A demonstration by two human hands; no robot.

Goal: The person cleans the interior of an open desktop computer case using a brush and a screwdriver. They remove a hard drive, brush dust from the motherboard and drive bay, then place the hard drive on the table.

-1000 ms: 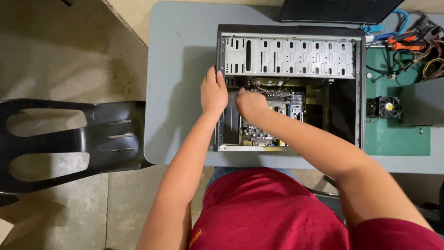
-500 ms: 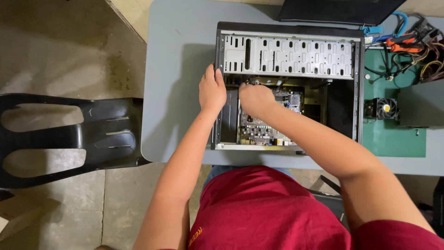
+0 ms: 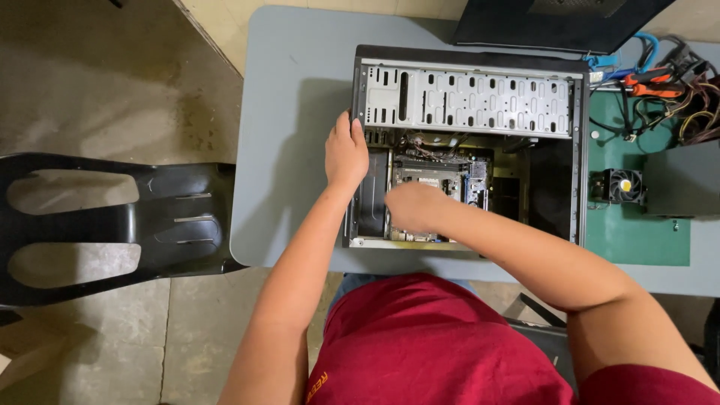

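An open black computer case [image 3: 577,150] lies on its side on a grey table [image 3: 292,112]. Inside it I see a perforated metal drive cage [image 3: 465,97] and a motherboard [image 3: 442,176]. My left hand [image 3: 345,154] rests on the case's left wall, fingers over the edge. My right hand [image 3: 411,206] is inside the case over the lower part of the motherboard, fingers curled and blurred; whether it holds anything is hidden.
A black plastic chair [image 3: 112,225] stands to the left on the concrete floor. Right of the case lie a green mat [image 3: 637,232], a small cooling fan [image 3: 624,185], a grey box [image 3: 682,180] and a tangle of coloured cables [image 3: 667,82]. A dark panel [image 3: 555,22] sits behind the case.
My right hand has moved down from the upper middle of the motherboard toward its lower edge. My left hand has stayed on the case's left wall.
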